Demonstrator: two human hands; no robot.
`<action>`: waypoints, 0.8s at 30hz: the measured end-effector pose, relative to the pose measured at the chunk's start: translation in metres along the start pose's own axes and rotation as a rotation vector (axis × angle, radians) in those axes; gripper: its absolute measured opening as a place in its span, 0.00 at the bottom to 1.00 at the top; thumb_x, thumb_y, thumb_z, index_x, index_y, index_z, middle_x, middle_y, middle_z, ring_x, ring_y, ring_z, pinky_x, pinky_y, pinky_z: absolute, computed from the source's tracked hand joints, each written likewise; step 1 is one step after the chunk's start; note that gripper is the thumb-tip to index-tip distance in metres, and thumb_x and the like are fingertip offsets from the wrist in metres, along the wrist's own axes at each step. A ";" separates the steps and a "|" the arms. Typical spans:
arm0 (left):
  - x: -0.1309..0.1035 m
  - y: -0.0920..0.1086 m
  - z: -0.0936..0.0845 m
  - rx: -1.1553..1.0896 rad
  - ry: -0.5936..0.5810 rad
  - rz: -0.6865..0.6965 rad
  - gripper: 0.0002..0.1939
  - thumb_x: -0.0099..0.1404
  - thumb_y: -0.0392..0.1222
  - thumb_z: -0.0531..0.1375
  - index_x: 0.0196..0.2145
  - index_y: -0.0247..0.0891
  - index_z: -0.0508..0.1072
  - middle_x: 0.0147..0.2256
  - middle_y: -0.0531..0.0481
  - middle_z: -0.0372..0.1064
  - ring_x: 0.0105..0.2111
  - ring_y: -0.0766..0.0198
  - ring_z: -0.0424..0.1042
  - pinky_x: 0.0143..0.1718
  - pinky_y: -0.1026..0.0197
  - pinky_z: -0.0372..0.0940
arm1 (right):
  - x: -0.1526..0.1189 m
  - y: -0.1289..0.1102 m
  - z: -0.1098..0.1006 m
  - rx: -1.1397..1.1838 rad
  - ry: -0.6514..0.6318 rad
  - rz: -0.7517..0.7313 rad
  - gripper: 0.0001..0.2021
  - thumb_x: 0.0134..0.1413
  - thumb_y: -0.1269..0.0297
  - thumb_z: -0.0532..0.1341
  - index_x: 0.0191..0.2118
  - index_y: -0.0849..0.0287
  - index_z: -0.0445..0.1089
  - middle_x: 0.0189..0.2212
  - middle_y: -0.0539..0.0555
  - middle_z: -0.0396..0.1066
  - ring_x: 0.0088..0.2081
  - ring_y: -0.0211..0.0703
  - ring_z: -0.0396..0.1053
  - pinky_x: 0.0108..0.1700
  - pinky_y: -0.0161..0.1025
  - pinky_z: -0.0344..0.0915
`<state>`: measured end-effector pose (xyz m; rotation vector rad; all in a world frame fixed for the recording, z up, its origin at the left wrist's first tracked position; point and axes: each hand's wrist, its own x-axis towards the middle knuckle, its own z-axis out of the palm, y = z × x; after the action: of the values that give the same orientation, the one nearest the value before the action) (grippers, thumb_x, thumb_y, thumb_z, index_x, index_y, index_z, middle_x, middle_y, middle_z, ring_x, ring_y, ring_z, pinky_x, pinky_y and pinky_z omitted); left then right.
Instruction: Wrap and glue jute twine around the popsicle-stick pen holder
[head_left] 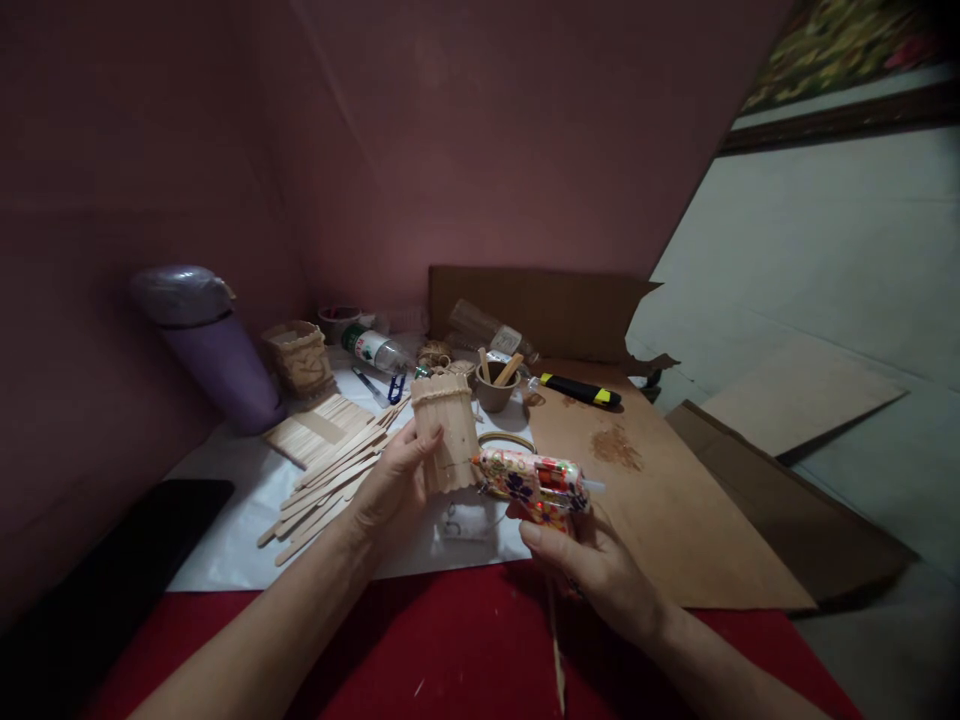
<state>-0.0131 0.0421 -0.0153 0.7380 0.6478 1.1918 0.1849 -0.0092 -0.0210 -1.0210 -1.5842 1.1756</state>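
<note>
My left hand (405, 465) is wrapped round a small cup made of popsicle sticks (448, 435), held upright with a cord band near its top. In my right hand (574, 550) is a flower-patterned hot glue gun (532, 480), with a pale glue stick poking out of its back end. Its orange nozzle points left, at or very close to the lower right side of the cup; I cannot tell whether they touch. A thin strand of twine (556, 650) hangs below my right hand. Loose popsicle sticks (322, 500) lie fanned out left of my left hand.
A purple tumbler (217, 350), a finished-looking stick cup (298, 357) and plastic bottles (371, 348) stand or lie at the back. Beyond my hands are a small pot (496, 385) with sticks and a yellow-black utility knife (581, 390) on cardboard (675, 530).
</note>
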 end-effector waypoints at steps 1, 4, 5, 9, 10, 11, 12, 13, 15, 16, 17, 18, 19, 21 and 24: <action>0.000 0.000 0.000 0.002 -0.002 0.001 0.29 0.55 0.47 0.66 0.52 0.34 0.67 0.42 0.39 0.73 0.40 0.50 0.73 0.38 0.52 0.70 | 0.000 0.000 0.000 0.001 -0.001 -0.001 0.08 0.53 0.62 0.61 0.38 0.58 0.73 0.36 0.54 0.74 0.39 0.46 0.70 0.42 0.40 0.66; 0.001 0.000 -0.001 0.011 -0.007 0.010 0.29 0.55 0.47 0.66 0.53 0.34 0.68 0.42 0.39 0.73 0.39 0.50 0.73 0.38 0.52 0.70 | 0.000 0.002 -0.001 0.002 -0.004 -0.010 0.07 0.52 0.62 0.62 0.37 0.58 0.73 0.33 0.53 0.73 0.37 0.45 0.69 0.40 0.39 0.66; 0.001 0.000 -0.001 0.013 -0.005 0.012 0.29 0.55 0.47 0.66 0.53 0.34 0.68 0.42 0.39 0.73 0.39 0.50 0.73 0.38 0.52 0.70 | 0.000 0.002 -0.001 0.004 -0.006 -0.010 0.07 0.52 0.62 0.62 0.36 0.57 0.73 0.30 0.52 0.72 0.35 0.45 0.69 0.38 0.38 0.66; 0.001 -0.001 -0.001 -0.001 -0.009 0.006 0.27 0.57 0.46 0.64 0.53 0.33 0.68 0.43 0.38 0.73 0.40 0.50 0.73 0.40 0.51 0.70 | 0.001 0.004 -0.002 0.031 -0.024 0.013 0.07 0.52 0.61 0.62 0.31 0.58 0.72 0.20 0.48 0.64 0.27 0.41 0.64 0.29 0.35 0.64; 0.001 -0.001 -0.001 -0.007 -0.014 0.002 0.27 0.57 0.45 0.64 0.53 0.33 0.68 0.44 0.38 0.73 0.41 0.50 0.73 0.41 0.51 0.70 | 0.001 0.004 -0.002 0.039 -0.032 0.018 0.07 0.53 0.60 0.62 0.30 0.58 0.71 0.19 0.48 0.62 0.25 0.40 0.63 0.28 0.35 0.63; 0.001 -0.001 -0.002 -0.012 -0.017 -0.003 0.27 0.58 0.46 0.64 0.53 0.33 0.67 0.45 0.37 0.72 0.42 0.50 0.72 0.41 0.50 0.70 | 0.001 0.004 -0.002 0.048 -0.040 0.023 0.07 0.53 0.60 0.61 0.30 0.58 0.71 0.19 0.47 0.61 0.24 0.38 0.61 0.27 0.35 0.62; 0.002 -0.001 -0.002 -0.014 -0.016 -0.009 0.27 0.58 0.46 0.63 0.53 0.33 0.67 0.45 0.37 0.72 0.42 0.49 0.73 0.41 0.50 0.70 | 0.001 0.004 -0.002 0.056 -0.047 0.029 0.07 0.53 0.60 0.61 0.30 0.59 0.70 0.19 0.47 0.60 0.23 0.37 0.59 0.26 0.34 0.61; 0.002 -0.001 -0.002 -0.016 -0.016 -0.011 0.27 0.58 0.46 0.63 0.53 0.32 0.67 0.44 0.36 0.72 0.42 0.49 0.73 0.41 0.49 0.70 | 0.001 0.003 -0.002 0.062 -0.051 0.034 0.08 0.53 0.60 0.61 0.29 0.59 0.70 0.18 0.46 0.59 0.22 0.36 0.58 0.26 0.34 0.60; 0.003 -0.001 -0.002 -0.018 -0.009 -0.022 0.27 0.58 0.46 0.63 0.53 0.31 0.68 0.43 0.36 0.73 0.40 0.49 0.73 0.40 0.49 0.70 | 0.001 0.003 -0.002 0.067 -0.056 0.041 0.08 0.53 0.60 0.61 0.30 0.59 0.70 0.18 0.46 0.58 0.21 0.36 0.56 0.25 0.34 0.59; 0.003 0.000 -0.002 -0.019 -0.004 -0.027 0.27 0.58 0.46 0.63 0.52 0.31 0.68 0.42 0.36 0.74 0.39 0.49 0.74 0.39 0.50 0.70 | 0.001 0.003 -0.002 0.065 -0.059 0.043 0.08 0.53 0.60 0.61 0.31 0.59 0.70 0.17 0.45 0.58 0.21 0.36 0.56 0.25 0.34 0.58; 0.003 0.000 -0.002 -0.021 -0.001 -0.029 0.27 0.57 0.46 0.64 0.52 0.31 0.68 0.41 0.36 0.74 0.38 0.49 0.74 0.39 0.50 0.70 | 0.001 0.003 -0.003 0.063 -0.062 0.044 0.08 0.53 0.60 0.60 0.33 0.59 0.71 0.17 0.45 0.57 0.21 0.36 0.56 0.25 0.35 0.58; 0.003 0.000 -0.002 -0.025 0.000 -0.028 0.27 0.57 0.46 0.64 0.52 0.31 0.68 0.41 0.36 0.74 0.38 0.50 0.74 0.39 0.50 0.70 | 0.001 0.004 -0.003 0.060 -0.065 0.044 0.08 0.53 0.60 0.60 0.34 0.59 0.71 0.17 0.45 0.57 0.21 0.36 0.56 0.25 0.35 0.58; 0.003 0.000 -0.002 -0.029 -0.001 -0.026 0.26 0.57 0.46 0.64 0.51 0.31 0.68 0.41 0.36 0.74 0.38 0.50 0.74 0.39 0.50 0.70 | 0.001 0.004 -0.003 0.058 -0.070 0.046 0.07 0.54 0.61 0.60 0.34 0.59 0.71 0.16 0.45 0.57 0.20 0.36 0.55 0.25 0.34 0.58; 0.002 0.000 -0.002 -0.040 -0.009 -0.016 0.25 0.58 0.45 0.64 0.51 0.32 0.69 0.41 0.37 0.74 0.38 0.50 0.74 0.39 0.51 0.70 | 0.001 0.005 -0.003 0.058 -0.080 0.050 0.07 0.54 0.60 0.59 0.33 0.59 0.70 0.16 0.44 0.56 0.20 0.35 0.54 0.24 0.34 0.57; 0.002 0.000 -0.003 -0.048 -0.007 -0.016 0.24 0.57 0.46 0.64 0.49 0.31 0.70 0.38 0.39 0.75 0.36 0.52 0.74 0.38 0.52 0.70 | 0.000 0.005 -0.003 0.069 -0.098 0.068 0.09 0.55 0.59 0.59 0.31 0.59 0.69 0.16 0.44 0.55 0.19 0.34 0.52 0.24 0.34 0.55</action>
<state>-0.0147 0.0446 -0.0171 0.6955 0.6160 1.1859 0.1887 -0.0070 -0.0255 -0.9924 -1.5832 1.3362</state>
